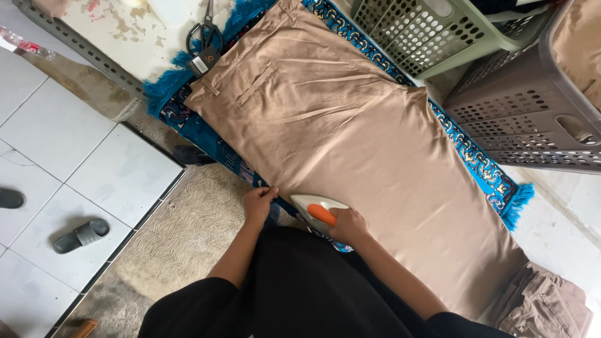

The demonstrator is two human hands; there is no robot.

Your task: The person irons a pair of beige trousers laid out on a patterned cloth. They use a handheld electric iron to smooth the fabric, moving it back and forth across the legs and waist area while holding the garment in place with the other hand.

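Light brown trousers (pixel 350 138) lie spread flat on a blue patterned rug (pixel 206 138) that covers a low surface. My right hand (pixel 348 225) grips the orange handle of a white clothes iron (pixel 316 209), which rests on the near edge of the trousers. My left hand (pixel 258 203) pinches the near edge of the fabric just left of the iron. My black clothing fills the bottom middle of the view.
Black scissors (pixel 205 34) lie past the waistband. A green perforated basket (pixel 432 31) and a grey one (pixel 532 119) stand at the upper right. Folded brown garments (pixel 541 307) sit at the lower right. Grey slippers (pixel 81 236) lie on the white tiled floor at left.
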